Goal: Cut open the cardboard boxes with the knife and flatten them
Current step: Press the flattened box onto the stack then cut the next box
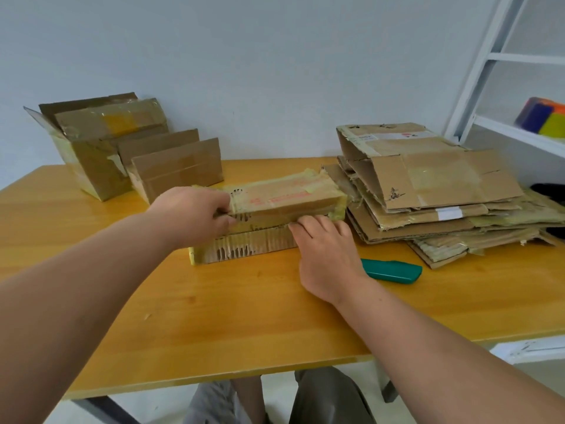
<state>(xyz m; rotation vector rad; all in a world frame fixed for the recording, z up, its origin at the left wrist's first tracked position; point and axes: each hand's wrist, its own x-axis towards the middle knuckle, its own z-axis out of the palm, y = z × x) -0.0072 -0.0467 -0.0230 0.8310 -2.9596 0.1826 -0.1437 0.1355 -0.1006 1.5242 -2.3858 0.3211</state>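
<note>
A small taped cardboard box (284, 197) lies in the middle of the wooden table (214, 316), its top flap partly lifted. My left hand (192, 212) grips the left end of that top flap. My right hand (327, 255) has its fingers pressed on the box's front edge, under the flap. The green knife (393, 270) rests on the table just right of my right wrist, held by neither hand. A pile of flattened boxes (443, 194) lies at the right.
Several uncut boxes (122, 154) stand at the table's back left against the wall. A white shelf frame (495, 87) rises at the right with a coloured object (542, 119) on it. A dark object (550, 191) lies behind the flattened pile.
</note>
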